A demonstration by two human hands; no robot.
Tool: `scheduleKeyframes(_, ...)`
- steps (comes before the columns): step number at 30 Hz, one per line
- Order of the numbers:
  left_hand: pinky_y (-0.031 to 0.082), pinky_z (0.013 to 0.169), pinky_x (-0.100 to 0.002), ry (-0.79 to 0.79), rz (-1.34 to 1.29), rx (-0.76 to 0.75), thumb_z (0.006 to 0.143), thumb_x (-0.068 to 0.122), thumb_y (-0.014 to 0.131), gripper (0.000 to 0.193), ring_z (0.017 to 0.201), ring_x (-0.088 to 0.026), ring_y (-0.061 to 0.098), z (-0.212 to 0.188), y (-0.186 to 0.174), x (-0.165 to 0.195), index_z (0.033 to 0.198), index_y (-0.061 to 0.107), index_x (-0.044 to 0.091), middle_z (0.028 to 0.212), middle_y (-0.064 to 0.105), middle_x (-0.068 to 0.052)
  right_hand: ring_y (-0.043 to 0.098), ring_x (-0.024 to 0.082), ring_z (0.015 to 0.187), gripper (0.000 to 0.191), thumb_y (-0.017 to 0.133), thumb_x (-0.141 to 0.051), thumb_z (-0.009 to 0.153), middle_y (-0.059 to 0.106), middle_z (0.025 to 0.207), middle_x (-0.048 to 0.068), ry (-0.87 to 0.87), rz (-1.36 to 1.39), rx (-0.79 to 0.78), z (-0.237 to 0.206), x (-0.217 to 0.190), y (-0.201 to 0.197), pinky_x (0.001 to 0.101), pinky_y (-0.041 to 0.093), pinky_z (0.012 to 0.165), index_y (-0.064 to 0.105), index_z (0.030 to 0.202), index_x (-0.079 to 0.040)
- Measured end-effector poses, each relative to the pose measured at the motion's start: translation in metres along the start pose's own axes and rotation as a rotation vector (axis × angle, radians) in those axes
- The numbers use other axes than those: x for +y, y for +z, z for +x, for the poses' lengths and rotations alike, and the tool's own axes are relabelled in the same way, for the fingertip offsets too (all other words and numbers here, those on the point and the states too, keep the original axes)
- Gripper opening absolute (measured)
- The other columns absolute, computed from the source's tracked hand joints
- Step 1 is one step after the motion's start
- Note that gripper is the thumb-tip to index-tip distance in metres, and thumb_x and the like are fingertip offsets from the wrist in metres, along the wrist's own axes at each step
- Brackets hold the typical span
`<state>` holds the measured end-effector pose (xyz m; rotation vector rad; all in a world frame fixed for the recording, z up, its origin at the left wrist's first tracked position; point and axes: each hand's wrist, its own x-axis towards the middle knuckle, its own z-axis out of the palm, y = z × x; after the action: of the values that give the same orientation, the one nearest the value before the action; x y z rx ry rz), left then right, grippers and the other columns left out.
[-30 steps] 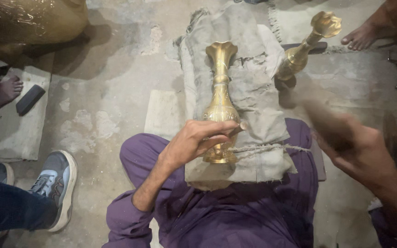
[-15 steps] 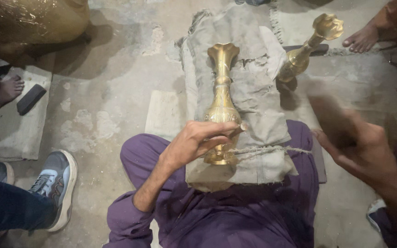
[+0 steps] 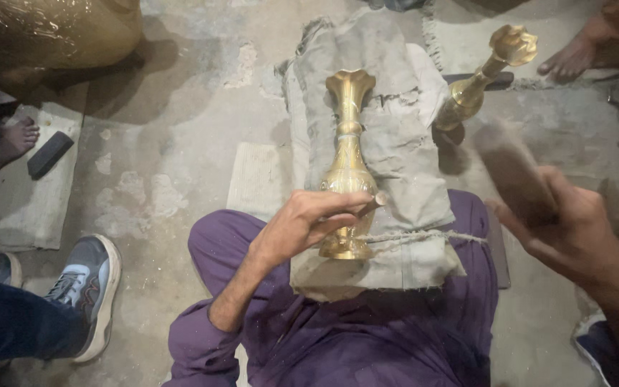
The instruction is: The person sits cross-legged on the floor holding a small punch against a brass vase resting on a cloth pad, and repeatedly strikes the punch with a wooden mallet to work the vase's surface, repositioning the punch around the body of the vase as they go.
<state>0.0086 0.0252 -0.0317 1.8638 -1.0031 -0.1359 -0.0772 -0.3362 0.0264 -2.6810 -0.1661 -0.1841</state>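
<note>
Head view, looking down: bare concrete floor, purple-trousered lap, and across it a grey cloth-wrapped pad bound with twine. On that pad, lying lengthwise with flared mouth away, a brass vase. Beside the pad at upper right, a second brass vase, tilted. Right hand raised to the right, fingers closed round a blurred wooden mallet. Left hand resting against the lying vase's belly, fingers pinched shut on a small chisel-like tool, tip touching the brass. At lower left, another person's grey sneaker; further up, a dark block.
</note>
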Motion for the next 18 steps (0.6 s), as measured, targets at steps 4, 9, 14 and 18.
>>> scheduleKeyframes(4,0.063,0.084,-0.035,0.007,0.017,0.02,0.094,0.014,0.075,0.041,0.098,-0.023,0.079,-0.001,-0.001,0.0,0.134,0.066,0.012,0.114,0.078,-0.009,0.076,0.022,0.08,0.044,0.081,-0.015,0.084,0.079,0.097,0.003,-0.078,-0.519,-0.015,0.001,0.002,0.001,0.0387,0.061,0.068,0.069,0.126,-0.021)
scheduleKeyframes(9,0.063,0.083,-0.035,-0.021,0.001,0.034,0.093,0.013,0.076,0.043,0.098,-0.023,0.079,-0.002,-0.002,0.002,0.135,0.067,0.011,0.115,0.078,-0.011,0.074,0.013,0.071,0.047,0.08,-0.024,0.086,0.077,0.098,0.0,-0.002,-0.427,-0.146,0.003,0.007,0.006,0.029,0.062,0.063,0.066,0.13,-0.019)
scheduleKeyframes(14,0.062,0.083,-0.035,0.004,-0.02,0.039,0.093,0.013,0.075,0.042,0.098,-0.023,0.079,0.0,-0.003,0.003,0.134,0.066,0.01,0.115,0.078,-0.012,0.074,0.017,0.078,0.041,0.08,-0.021,0.088,0.076,0.104,0.005,-0.068,-0.241,0.036,0.001,0.01,0.01,0.0321,0.06,0.062,0.066,0.126,-0.014)
scheduleKeyframes(18,0.063,0.079,-0.033,-0.088,-0.053,-0.013,0.093,0.011,0.075,0.042,0.095,-0.02,0.08,-0.004,-0.005,0.003,0.135,0.068,0.011,0.108,0.08,-0.011,0.073,0.017,0.07,0.037,0.081,-0.023,0.092,0.077,0.103,0.004,-0.009,-0.395,-0.144,0.004,0.005,0.012,0.0314,0.061,0.06,0.067,0.126,-0.018)
